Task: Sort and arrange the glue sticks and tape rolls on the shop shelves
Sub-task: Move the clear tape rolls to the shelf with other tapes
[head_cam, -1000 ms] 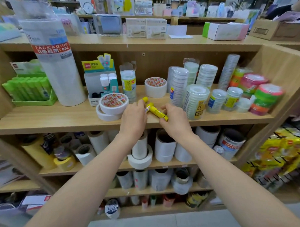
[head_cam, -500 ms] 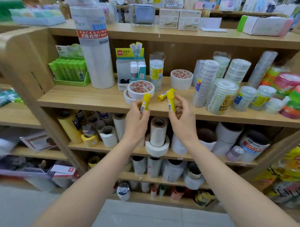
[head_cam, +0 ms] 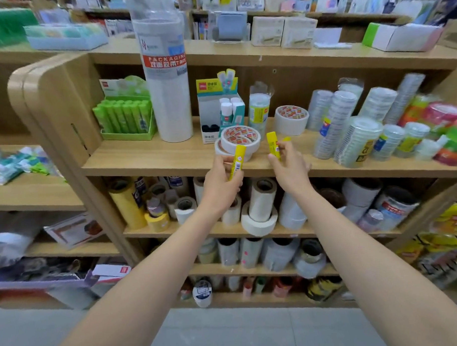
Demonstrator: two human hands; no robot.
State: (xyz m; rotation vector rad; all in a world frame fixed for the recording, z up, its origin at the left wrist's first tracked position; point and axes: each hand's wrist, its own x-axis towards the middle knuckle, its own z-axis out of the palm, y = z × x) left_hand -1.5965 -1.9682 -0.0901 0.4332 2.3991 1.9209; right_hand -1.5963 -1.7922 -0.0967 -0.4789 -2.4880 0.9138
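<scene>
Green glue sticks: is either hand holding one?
No: left hand and right hand hold yellow sticks; green glue sticks stand in their tray.

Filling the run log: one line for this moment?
left hand: grips yellow glue stick | right hand: grips second glue stick

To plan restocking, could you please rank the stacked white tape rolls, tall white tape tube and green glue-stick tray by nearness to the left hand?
1. Stacked white tape rolls, just above the left hand.
2. Tall white tape tube, up-left.
3. Green glue-stick tray, far left.
</scene>
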